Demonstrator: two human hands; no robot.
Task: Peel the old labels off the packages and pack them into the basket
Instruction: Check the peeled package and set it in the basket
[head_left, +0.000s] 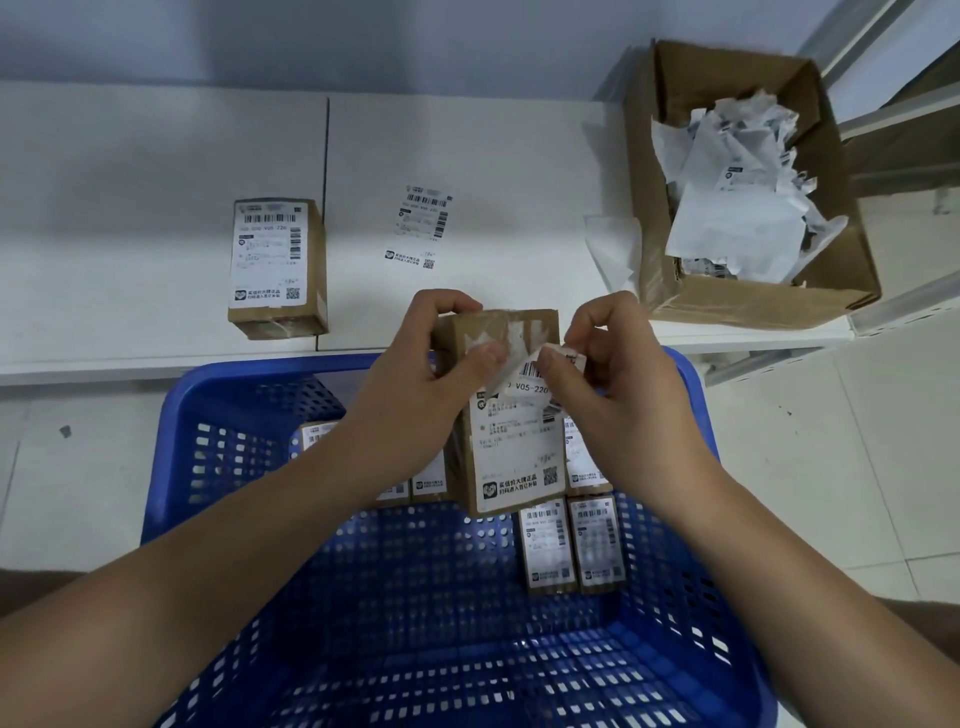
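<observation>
Above the blue basket (171, 441), the left hand (415, 395) grips a brown package (511, 415), fingers curled round its top. The right hand (618, 384) pinches the half-peeled label (524, 376). 1 more package (278, 270) sits on the white shelf (156, 182).

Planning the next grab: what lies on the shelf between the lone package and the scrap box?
Head view: one loose label on the bare shelf between package and scrap box.

Basket (171, 467) near rim cut off by bottom edge, both forearms run out of frame, left hand (415, 395) hides the held package (511, 457) left side, packed packages (571, 545) label print too blurred to read.
</observation>
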